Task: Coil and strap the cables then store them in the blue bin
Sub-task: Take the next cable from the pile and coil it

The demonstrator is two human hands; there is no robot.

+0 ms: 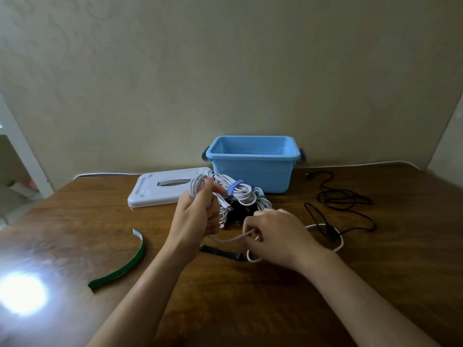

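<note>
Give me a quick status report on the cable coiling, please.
Left hand grips white cable coil; right hand pinches its tail. Blue bin open. Nothing blocking.

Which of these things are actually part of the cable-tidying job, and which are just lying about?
Part of the job:
white cable being coiled
strapped white bundle
loose black cable
green strap
black strap
blue bin

Lying about:
grey lid

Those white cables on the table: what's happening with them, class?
A person is coiling a white cable: the left hand holds the loops, the right hand feeds the loose end. Strapped white bundles lie in front of the blue bin, which looks empty. A black cable lies uncoiled on the right, and a green strap waits on the left.
</note>
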